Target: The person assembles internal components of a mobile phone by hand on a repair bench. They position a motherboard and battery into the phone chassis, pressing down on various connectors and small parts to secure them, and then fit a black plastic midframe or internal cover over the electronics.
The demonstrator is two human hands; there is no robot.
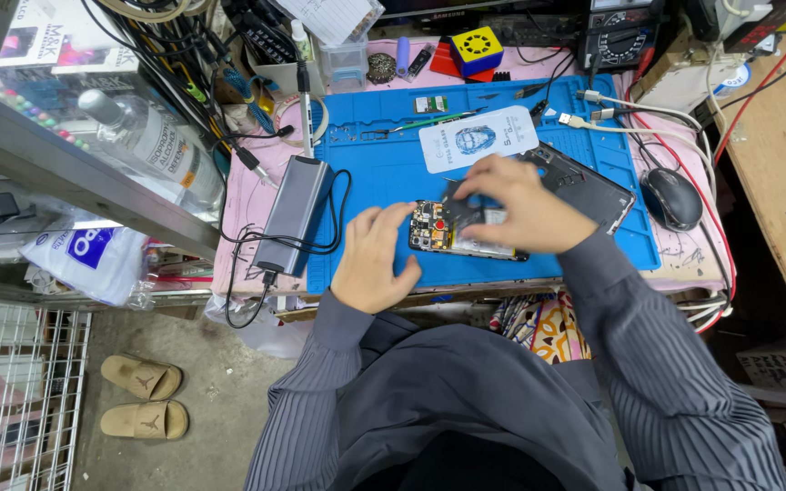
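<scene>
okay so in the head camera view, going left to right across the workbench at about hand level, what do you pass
Grey power bank → left hand → opened phone with its circuit board showing → right hand → black back cover → black computer mouse, which lies off the blue mat.

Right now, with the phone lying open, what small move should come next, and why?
Probably lift the dark piece clear of the phone. The right hand pinches it above the exposed boards, while the left hand steadies the phone's end on the blue mat.
</scene>
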